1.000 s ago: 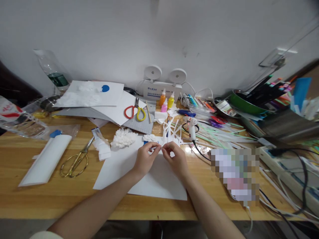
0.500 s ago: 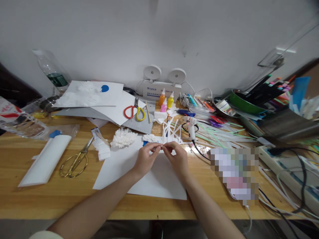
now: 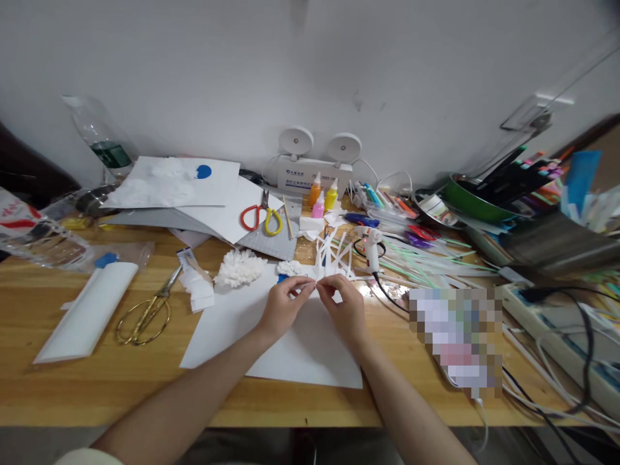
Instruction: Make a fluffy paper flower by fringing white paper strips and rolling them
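Over a white sheet of paper (image 3: 271,355), my left hand (image 3: 287,303) and my right hand (image 3: 343,303) meet at the fingertips. Both are pinched closed on something tiny and whitish, too small to make out. Just beyond them lie white paper strips (image 3: 334,253) and a small white crumbly piece (image 3: 289,268) with blue beneath it. A fluffy white clump (image 3: 240,268) sits at the sheet's upper left edge. The white glue gun (image 3: 372,250) stands to the right of the strips.
Gold-handled scissors (image 3: 145,316) and a rolled white sheet (image 3: 90,313) lie left. Red-and-yellow scissors (image 3: 264,216) rest behind, near small paint bottles (image 3: 331,195). A power strip (image 3: 557,336) with cables and a green bowl (image 3: 477,200) of pens are right.
My fingertips have shifted very slightly, still pinched together over the sheet. Everything else looks the same.
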Motion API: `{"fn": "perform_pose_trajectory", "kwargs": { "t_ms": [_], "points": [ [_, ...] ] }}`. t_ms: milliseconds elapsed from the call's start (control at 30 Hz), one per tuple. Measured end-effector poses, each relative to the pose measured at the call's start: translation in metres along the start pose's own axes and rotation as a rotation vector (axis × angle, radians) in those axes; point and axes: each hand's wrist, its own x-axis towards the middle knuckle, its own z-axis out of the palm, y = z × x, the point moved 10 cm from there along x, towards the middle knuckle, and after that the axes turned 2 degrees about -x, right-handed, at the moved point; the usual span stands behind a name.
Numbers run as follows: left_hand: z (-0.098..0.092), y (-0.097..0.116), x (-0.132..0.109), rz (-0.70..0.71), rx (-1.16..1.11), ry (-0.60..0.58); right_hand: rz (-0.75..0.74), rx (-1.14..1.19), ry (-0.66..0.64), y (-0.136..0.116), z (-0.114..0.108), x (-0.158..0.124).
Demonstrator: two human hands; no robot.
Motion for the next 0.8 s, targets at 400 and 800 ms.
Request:
{"fn": "perform_pose_trajectory", "kwargs": {
  "t_ms": [400,800],
  "points": [
    [-0.003,0.007,-0.001,0.071,0.106,0.021,0.046,0.067,-0.159,0.005,0.017,-0.001],
    [-0.001,0.011,-0.002,0.117,0.124,0.009,0.012,0.057,-0.147,0.003,0.015,0.000]
  ]
}}
